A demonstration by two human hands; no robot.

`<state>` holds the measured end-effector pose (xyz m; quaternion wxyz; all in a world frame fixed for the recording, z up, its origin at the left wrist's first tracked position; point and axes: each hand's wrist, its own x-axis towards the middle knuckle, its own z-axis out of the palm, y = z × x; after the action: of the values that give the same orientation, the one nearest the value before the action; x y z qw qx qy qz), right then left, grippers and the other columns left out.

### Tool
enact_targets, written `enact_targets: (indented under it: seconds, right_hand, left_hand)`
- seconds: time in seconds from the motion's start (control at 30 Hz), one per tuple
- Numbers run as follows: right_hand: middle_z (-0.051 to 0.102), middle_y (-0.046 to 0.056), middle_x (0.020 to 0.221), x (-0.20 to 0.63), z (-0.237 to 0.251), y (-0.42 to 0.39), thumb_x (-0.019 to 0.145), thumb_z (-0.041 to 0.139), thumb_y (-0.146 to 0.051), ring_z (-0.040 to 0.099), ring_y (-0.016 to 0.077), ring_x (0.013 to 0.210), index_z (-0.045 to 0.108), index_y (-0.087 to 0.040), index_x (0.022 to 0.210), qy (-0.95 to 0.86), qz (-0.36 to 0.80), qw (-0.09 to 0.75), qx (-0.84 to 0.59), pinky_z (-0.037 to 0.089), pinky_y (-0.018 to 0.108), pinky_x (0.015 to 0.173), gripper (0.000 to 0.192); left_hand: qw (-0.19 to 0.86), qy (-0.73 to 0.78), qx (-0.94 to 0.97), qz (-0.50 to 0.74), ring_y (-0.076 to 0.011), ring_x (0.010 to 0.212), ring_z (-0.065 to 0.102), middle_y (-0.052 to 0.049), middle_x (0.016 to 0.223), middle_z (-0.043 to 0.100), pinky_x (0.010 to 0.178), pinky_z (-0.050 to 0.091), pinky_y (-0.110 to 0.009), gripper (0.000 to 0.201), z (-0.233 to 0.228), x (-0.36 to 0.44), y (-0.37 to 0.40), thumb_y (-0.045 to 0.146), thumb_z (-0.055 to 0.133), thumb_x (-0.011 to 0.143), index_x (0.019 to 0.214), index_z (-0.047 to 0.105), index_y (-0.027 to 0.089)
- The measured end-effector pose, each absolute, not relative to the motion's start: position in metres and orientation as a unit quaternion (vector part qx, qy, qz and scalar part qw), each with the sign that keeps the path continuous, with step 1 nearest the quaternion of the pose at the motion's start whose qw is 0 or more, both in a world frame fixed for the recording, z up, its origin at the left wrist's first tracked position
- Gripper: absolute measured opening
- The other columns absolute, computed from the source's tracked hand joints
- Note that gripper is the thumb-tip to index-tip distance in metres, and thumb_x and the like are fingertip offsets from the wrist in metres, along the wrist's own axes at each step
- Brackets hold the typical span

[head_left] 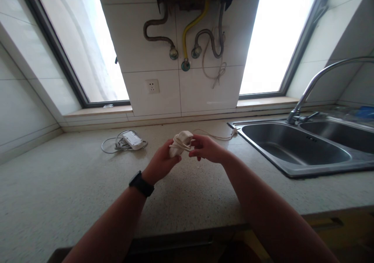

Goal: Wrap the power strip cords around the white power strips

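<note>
Head view: a speckled counter (73, 185) runs below 2 windows, with a wall socket (152, 86) and hoses on the tiles between them. A second adapter (132, 139) with its coiled cable lies on the counter to the left; a steel sink (295, 150) and faucet (318, 80) sit to the right. The white charger (181, 142) is held above the counter, its long axis tilted up to the right, and its cord (217, 137) trails right toward the sink. The left hand (162, 163) grips its lower end; the right hand (206, 148) pinches the wrapped cord.
</note>
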<state>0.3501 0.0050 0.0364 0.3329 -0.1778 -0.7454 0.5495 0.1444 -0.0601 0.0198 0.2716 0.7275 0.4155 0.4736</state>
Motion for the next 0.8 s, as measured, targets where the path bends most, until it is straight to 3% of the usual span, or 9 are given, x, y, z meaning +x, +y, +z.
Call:
enact_targets:
  seconds: [0.27,0.4,0.63,0.8]
  right_hand:
    - [0.067,0.002,0.085,0.347,0.036,0.006,0.066,0.082,-0.027,0.055,0.0063,0.052,0.063,-0.015,0.104,-0.752,0.487,0.394,-0.204,0.045,0.018,0.041,0.044]
    - [0.062,-0.002,0.072,0.347,0.037,0.004,0.069,0.081,-0.028,0.054,0.007,0.052,0.061,-0.015,0.1,-0.76,0.483,0.393,-0.189,0.044,0.018,0.042,0.039]
    - [0.059,-0.003,0.073,0.355,0.039,0.005,0.07,0.08,-0.026,0.052,0.0066,0.056,0.06,-0.015,0.1,-0.758,0.519,0.363,-0.158,0.044,0.018,0.046,0.037]
    - [0.061,-0.002,0.08,0.361,0.043,0.002,0.068,0.082,-0.021,0.056,0.007,0.061,0.058,-0.015,0.111,-0.748,0.57,0.318,-0.117,0.046,0.017,0.049,0.05]
  left_hand:
    - [0.5,0.381,0.591,0.505,-0.0181,0.073,0.062,-0.004,0.089,0.064,0.068,0.048,-0.033,0.042,0.019,0.156,-0.067,0.018,0.066,0.072,0.112,0.053,0.018]
    - [0.587,0.329,0.553,0.491,-0.0191,0.069,0.064,-0.006,0.093,0.064,0.062,0.049,-0.033,0.037,0.022,0.161,-0.074,0.02,0.064,0.073,0.109,0.053,0.018]
    - [0.667,0.241,0.542,0.451,-0.0209,0.066,0.065,-0.008,0.093,0.062,0.06,0.05,-0.036,0.03,0.026,0.159,-0.077,0.015,0.055,0.074,0.104,0.054,0.017]
    - [0.718,0.192,0.538,0.398,-0.0216,0.064,0.065,-0.009,0.091,0.061,0.057,0.049,-0.035,0.035,0.026,0.157,-0.078,0.019,0.052,0.073,0.107,0.055,0.014]
